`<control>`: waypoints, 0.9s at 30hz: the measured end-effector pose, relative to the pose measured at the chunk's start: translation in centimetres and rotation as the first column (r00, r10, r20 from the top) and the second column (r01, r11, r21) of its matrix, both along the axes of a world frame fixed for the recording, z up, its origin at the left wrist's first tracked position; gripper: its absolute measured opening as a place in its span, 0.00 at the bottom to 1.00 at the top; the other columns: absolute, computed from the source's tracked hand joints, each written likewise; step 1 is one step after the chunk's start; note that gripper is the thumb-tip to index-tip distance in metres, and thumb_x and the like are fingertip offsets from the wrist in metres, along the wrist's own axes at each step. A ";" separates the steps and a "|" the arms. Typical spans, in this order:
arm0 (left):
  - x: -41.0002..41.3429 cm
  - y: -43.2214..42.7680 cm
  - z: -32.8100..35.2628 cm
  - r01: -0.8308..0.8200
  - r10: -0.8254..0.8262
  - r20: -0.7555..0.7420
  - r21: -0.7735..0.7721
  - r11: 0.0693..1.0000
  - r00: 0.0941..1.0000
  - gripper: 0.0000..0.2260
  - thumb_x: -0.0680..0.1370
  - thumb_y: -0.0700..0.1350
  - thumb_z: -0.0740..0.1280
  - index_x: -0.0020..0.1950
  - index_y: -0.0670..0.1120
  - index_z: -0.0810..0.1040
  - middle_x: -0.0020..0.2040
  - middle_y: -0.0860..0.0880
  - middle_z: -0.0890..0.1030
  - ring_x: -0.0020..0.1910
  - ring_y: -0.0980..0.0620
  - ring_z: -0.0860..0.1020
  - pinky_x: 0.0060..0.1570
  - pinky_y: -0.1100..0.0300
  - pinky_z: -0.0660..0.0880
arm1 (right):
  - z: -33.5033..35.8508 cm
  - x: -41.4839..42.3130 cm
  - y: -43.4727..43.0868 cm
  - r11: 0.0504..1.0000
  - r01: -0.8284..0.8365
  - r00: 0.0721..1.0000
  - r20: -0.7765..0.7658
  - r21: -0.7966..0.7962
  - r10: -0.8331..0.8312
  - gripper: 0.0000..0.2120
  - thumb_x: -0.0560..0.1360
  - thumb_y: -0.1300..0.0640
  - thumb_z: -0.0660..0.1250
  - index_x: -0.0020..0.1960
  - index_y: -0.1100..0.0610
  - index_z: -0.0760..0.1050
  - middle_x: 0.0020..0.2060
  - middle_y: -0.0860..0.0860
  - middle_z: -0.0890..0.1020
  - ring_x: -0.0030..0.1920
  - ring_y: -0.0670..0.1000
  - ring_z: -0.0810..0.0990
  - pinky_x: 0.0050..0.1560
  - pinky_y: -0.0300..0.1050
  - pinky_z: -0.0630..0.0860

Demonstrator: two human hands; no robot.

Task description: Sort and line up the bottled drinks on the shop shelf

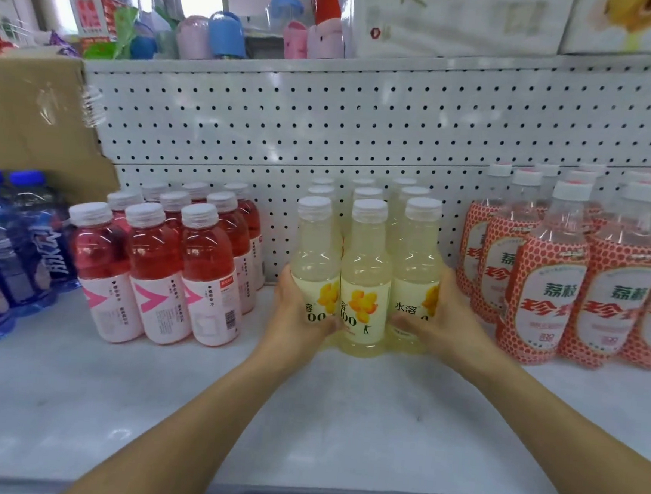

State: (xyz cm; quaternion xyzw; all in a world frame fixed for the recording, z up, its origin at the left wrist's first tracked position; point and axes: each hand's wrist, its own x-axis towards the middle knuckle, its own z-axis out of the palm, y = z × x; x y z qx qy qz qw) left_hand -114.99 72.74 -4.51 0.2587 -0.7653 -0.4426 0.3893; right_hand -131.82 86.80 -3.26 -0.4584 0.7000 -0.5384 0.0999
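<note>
Several pale yellow lemon drink bottles point(365, 289) with white caps stand in three rows at the middle of the white shelf point(302, 420). My left hand point(295, 310) wraps round the front left bottle from its left side. My right hand point(443, 318) wraps round the front right bottle from its right side. The front middle bottle stands between my hands. To the left stands a group of pink drink bottles point(158, 268), to the right a group of red-dotted lychee bottles point(547, 280), and at the far left dark blue bottles point(8, 245).
A perforated white back panel point(325, 130) closes the shelf behind the bottles. A cardboard box point(34, 114) sits at the upper left. Cups and packaged goods line the shelf above. Bare shelf surface lies in front of the bottles down to the front edge.
</note>
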 end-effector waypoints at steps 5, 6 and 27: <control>-0.3 -0.6 -0.1 0.006 -0.008 0.033 0.047 0.999 0.999 0.44 0.67 0.39 0.80 0.72 0.56 0.56 0.64 0.52 0.74 0.64 0.52 0.76 0.62 0.48 0.77 | 0.1 -0.3 -0.7 0.999 0.028 1.000 -0.007 0.019 -0.028 0.47 0.66 0.56 0.81 0.75 0.47 0.55 0.56 0.38 0.74 0.58 0.43 0.76 0.51 0.35 0.74; -0.2 -0.3 0.0 -0.002 0.000 0.031 0.052 0.999 1.000 0.47 0.64 0.41 0.82 0.72 0.58 0.55 0.65 0.52 0.73 0.65 0.51 0.75 0.63 0.50 0.77 | 0.1 -0.2 -0.6 0.999 0.030 1.000 0.000 0.026 -0.030 0.48 0.64 0.54 0.82 0.74 0.47 0.55 0.56 0.38 0.74 0.57 0.42 0.76 0.52 0.37 0.75; -2.1 11.5 3.3 -0.019 0.005 -0.032 -0.460 0.888 0.999 0.46 0.70 0.53 0.76 0.79 0.58 0.48 0.73 0.63 0.55 0.76 0.64 0.54 0.70 0.68 0.55 | 2.2 0.4 9.7 0.949 0.082 0.861 -0.458 -0.306 -0.222 0.21 0.74 0.57 0.73 0.65 0.56 0.74 0.59 0.45 0.77 0.61 0.48 0.75 0.61 0.51 0.76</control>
